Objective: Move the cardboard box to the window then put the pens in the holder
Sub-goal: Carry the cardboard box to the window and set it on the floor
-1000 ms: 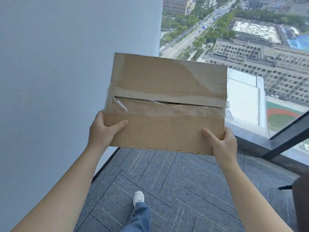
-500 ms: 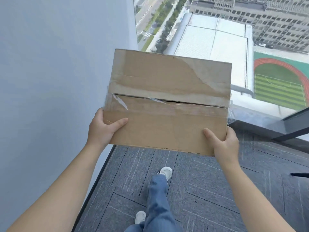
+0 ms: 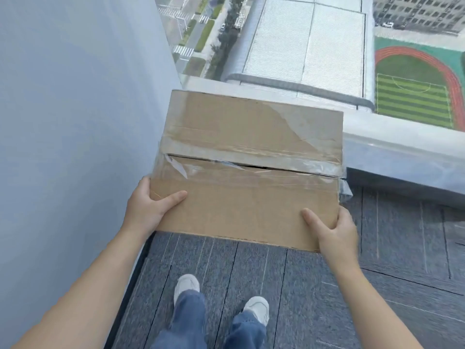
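Observation:
A flat brown cardboard box (image 3: pixel 249 157) with clear tape across its split top flaps is held in the air over the carpet, its far edge near the window sill (image 3: pixel 402 147). My left hand (image 3: pixel 148 207) grips its near left corner, thumb on top. My right hand (image 3: pixel 332 230) grips its near right corner, thumb on top. The floor-to-ceiling window (image 3: pixel 302 41) lies straight ahead. No pens or holder are in view.
A pale wall (image 3: pixel 75 122) runs close along the left side of the box. Grey carpet tiles (image 3: pixel 402 248) cover the floor. My two feet in white shoes (image 3: pixel 186 285) stand below the box, close to the sill.
I have stepped closer to the window and my view has tilted down. Both feet are now in view, and the box sits lower, nearer the sill. Both hands keep their grip.

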